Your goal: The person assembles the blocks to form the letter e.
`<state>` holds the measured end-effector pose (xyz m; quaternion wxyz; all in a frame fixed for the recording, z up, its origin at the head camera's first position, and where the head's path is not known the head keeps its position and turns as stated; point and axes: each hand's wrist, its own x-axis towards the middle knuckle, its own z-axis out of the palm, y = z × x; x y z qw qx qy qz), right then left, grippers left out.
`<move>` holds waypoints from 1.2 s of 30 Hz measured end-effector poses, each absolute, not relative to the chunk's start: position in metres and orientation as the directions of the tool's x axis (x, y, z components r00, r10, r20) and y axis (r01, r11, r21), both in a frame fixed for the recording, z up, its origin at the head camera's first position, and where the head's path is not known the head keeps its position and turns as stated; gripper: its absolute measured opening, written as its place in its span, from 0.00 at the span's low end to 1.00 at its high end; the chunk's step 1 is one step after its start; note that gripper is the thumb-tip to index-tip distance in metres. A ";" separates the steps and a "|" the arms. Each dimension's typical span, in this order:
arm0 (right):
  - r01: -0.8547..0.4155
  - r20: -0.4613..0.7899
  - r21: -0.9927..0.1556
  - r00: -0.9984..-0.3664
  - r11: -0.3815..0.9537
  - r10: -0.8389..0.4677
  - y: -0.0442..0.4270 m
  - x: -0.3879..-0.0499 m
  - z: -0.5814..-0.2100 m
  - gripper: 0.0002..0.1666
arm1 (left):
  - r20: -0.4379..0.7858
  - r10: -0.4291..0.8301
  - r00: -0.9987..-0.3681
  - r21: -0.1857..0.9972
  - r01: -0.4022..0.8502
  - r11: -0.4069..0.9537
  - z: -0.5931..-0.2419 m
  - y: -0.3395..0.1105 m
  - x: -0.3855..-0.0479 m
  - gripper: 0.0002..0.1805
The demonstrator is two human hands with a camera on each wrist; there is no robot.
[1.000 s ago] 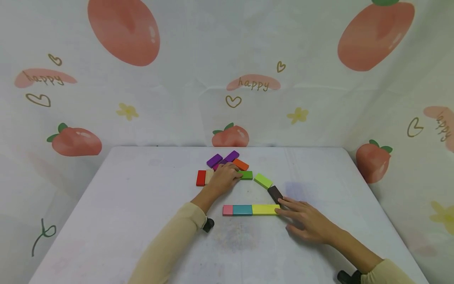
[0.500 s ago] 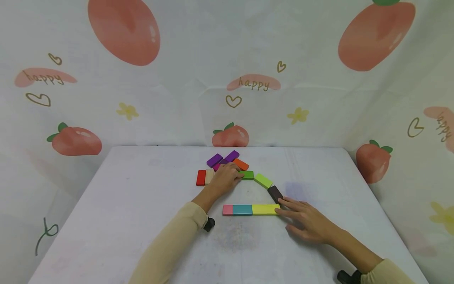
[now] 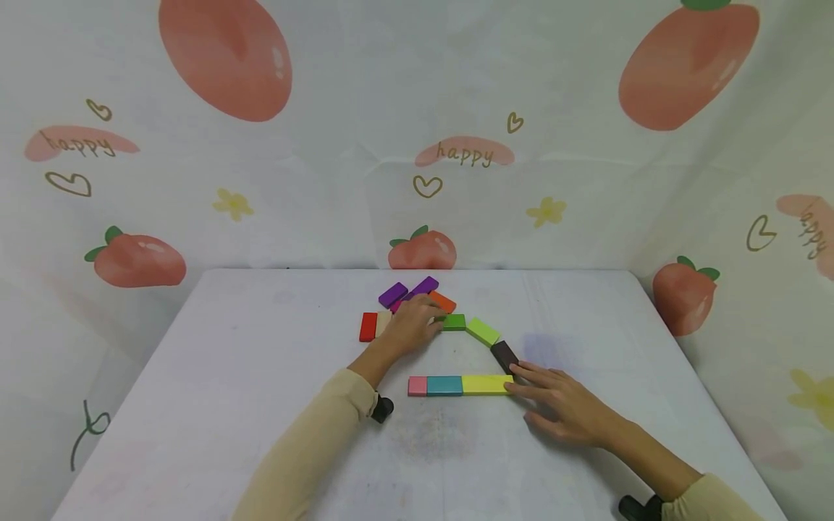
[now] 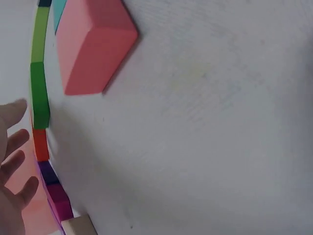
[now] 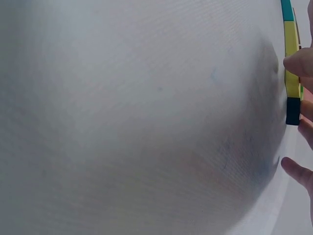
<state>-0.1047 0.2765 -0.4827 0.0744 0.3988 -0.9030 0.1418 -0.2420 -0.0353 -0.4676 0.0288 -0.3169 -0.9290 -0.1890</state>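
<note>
Beside the green block point(image 3: 454, 323), my left hand point(image 3: 410, 324) hovers or lightly rests, its shape covering part of the blocks behind. In the left wrist view its spread fingers point(image 4: 17, 142) stand near the green block point(image 4: 40, 95) and pinch nothing. The light green block point(image 3: 483, 331) and dark block point(image 3: 504, 357) curve down to the right. My right hand point(image 3: 567, 405) has its extended fingertips at the dark block and the right end of the yellow block point(image 3: 485, 385). A teal block point(image 3: 444, 386) and pink block point(image 3: 418, 386) continue that row leftward.
Behind my left hand lie purple blocks point(image 3: 393, 294), an orange block point(image 3: 444, 301) and a partly covered magenta block. A red block point(image 3: 368, 327) and a cream block point(image 3: 383, 323) sit left of it. A patterned cloth point(image 3: 326, 202) hangs behind the table point(image 3: 247, 376).
The green block has shifted slightly right, against the light green one. My left hand has since moved slightly back and up from it. My right hand has stayed put.
</note>
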 end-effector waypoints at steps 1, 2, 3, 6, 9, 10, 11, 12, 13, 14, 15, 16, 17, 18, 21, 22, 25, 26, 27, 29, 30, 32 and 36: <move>-0.741 0.246 -0.194 -0.671 0.643 -0.699 0.276 -0.105 -0.483 0.32 | 0.184 0.572 -0.800 0.333 0.598 0.729 -0.467 -0.036 -0.243 0.15; -0.741 0.247 -0.193 -0.671 0.643 -0.699 0.277 -0.105 -0.483 0.32 | 0.191 0.562 -0.805 0.334 0.592 0.734 -0.466 -0.037 -0.243 0.16; -0.742 0.249 -0.195 -0.670 0.642 -0.699 0.277 -0.105 -0.483 0.32 | 0.194 0.552 -0.811 0.337 0.583 0.739 -0.465 -0.038 -0.245 0.16; -0.742 0.252 -0.192 -0.669 0.642 -0.699 0.277 -0.105 -0.484 0.32 | 0.202 0.530 -0.824 0.354 0.566 0.745 -0.463 -0.039 -0.249 0.17; -0.739 0.251 -0.197 -0.673 0.644 -0.696 0.277 -0.105 -0.485 0.32 | 0.182 0.509 -0.841 0.389 0.537 0.748 -0.462 -0.039 -0.254 0.19; -0.738 0.250 -0.198 -0.675 0.645 -0.695 0.277 -0.104 -0.485 0.32 | 0.173 0.504 -0.846 0.396 0.529 0.751 -0.462 -0.039 -0.256 0.21; -0.737 0.249 -0.200 -0.675 0.646 -0.694 0.277 -0.104 -0.485 0.32 | 0.161 0.501 -0.850 0.398 0.521 0.755 -0.462 -0.038 -0.258 0.22; -0.736 0.249 -0.202 -0.676 0.646 -0.693 0.277 -0.104 -0.485 0.32 | 0.153 0.499 -0.853 0.402 0.515 0.757 -0.463 -0.038 -0.259 0.23; -0.736 0.250 -0.203 -0.677 0.646 -0.692 0.277 -0.104 -0.485 0.33 | 0.142 0.499 -0.855 0.402 0.511 0.760 -0.463 -0.037 -0.261 0.24; -0.737 0.252 -0.202 -0.676 0.645 -0.693 0.276 -0.104 -0.485 0.33 | 0.130 0.500 -0.856 0.403 0.507 0.762 -0.464 -0.036 -0.262 0.25; -0.738 0.253 -0.201 -0.675 0.645 -0.693 0.276 -0.104 -0.486 0.33 | 0.119 0.501 -0.857 0.401 0.504 0.765 -0.464 -0.035 -0.264 0.26; -0.739 0.254 -0.200 -0.673 0.644 -0.694 0.276 -0.104 -0.486 0.33 | 0.111 0.502 -0.858 0.399 0.501 0.768 -0.464 -0.035 -0.265 0.27; -0.740 0.255 -0.199 -0.672 0.643 -0.695 0.276 -0.104 -0.486 0.33 | 0.102 0.501 -0.860 0.401 0.496 0.770 -0.464 -0.034 -0.266 0.27; -0.740 0.256 -0.198 -0.672 0.643 -0.695 0.277 -0.104 -0.485 0.33 | 0.090 0.497 -0.863 0.404 0.488 0.774 -0.463 -0.033 -0.266 0.28; -0.737 0.251 -0.200 -0.675 0.645 -0.693 0.277 -0.104 -0.485 0.33 | 0.059 0.480 -0.875 0.411 0.459 0.787 -0.463 -0.032 -0.267 0.28; -0.735 0.249 -0.201 -0.677 0.647 -0.692 0.277 -0.104 -0.485 0.32 | 0.051 0.473 -0.880 0.415 0.450 0.791 -0.462 -0.031 -0.267 0.28; -0.728 0.245 -0.201 -0.685 0.655 -0.686 0.277 -0.103 -0.484 0.32 | 0.031 0.459 -0.888 0.426 0.427 0.798 -0.462 -0.031 -0.268 0.29; -0.727 0.245 -0.203 -0.687 0.656 -0.685 0.277 -0.103 -0.484 0.32 | 0.027 0.455 -0.890 0.428 0.422 0.800 -0.463 -0.031 -0.268 0.29; -0.725 0.244 -0.202 -0.688 0.658 -0.683 0.277 -0.103 -0.484 0.32 | 0.027 0.452 -0.891 0.428 0.419 0.801 -0.463 -0.030 -0.268 0.29; -0.724 0.246 -0.205 -0.689 0.658 -0.681 0.276 -0.103 -0.484 0.32 | 0.027 0.449 -0.893 0.417 0.419 0.807 -0.464 -0.030 -0.269 0.29; -0.724 0.246 -0.206 -0.689 0.658 -0.681 0.276 -0.103 -0.484 0.32 | 0.030 0.448 -0.894 0.407 0.420 0.811 -0.464 -0.030 -0.269 0.30; -0.724 0.246 -0.213 -0.690 0.656 -0.681 0.276 -0.103 -0.484 0.32 | 0.040 0.446 -0.894 0.380 0.426 0.821 -0.464 -0.029 -0.270 0.30; -0.723 0.246 -0.214 -0.691 0.657 -0.680 0.275 -0.103 -0.485 0.32 | 0.046 0.439 -0.897 0.341 0.427 0.838 -0.464 -0.030 -0.269 0.30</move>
